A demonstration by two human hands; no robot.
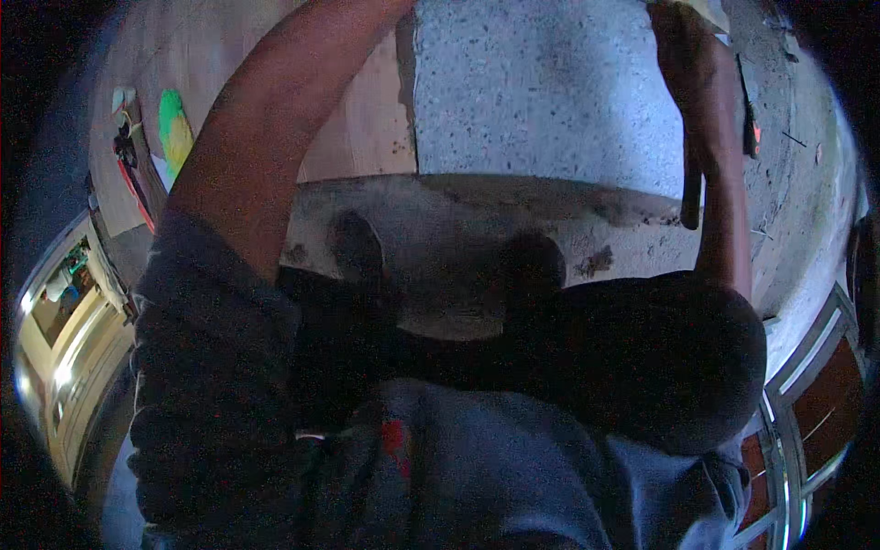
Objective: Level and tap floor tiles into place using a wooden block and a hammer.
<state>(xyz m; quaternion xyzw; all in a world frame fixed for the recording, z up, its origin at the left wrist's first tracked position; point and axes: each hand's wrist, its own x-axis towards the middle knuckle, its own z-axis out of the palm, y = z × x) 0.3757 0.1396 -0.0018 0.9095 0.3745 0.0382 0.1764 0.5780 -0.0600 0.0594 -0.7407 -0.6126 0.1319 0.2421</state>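
My right hand (689, 64) is at the upper right, with its fingers closed round a tool whose straight dark handle (692, 188) points back along my forearm. The tool's working end is hidden or cut off by the top edge, so its kind cannot be made out. Beside this hand lies a pale bluish slab (541, 101) with a speckled surface. My left forearm (284, 101) stretches up and out past the top edge; the left hand itself is outside the picture.
Wood-toned flooring (357, 137) adjoins the slab's left side. Farther left lie a green and yellow soft-looking item (174, 133) and a long tool with a red edge (137, 170). A dark and orange item (752, 137) rests on rough grey floor (784, 202) at right. My knees (660, 357) are bent below.
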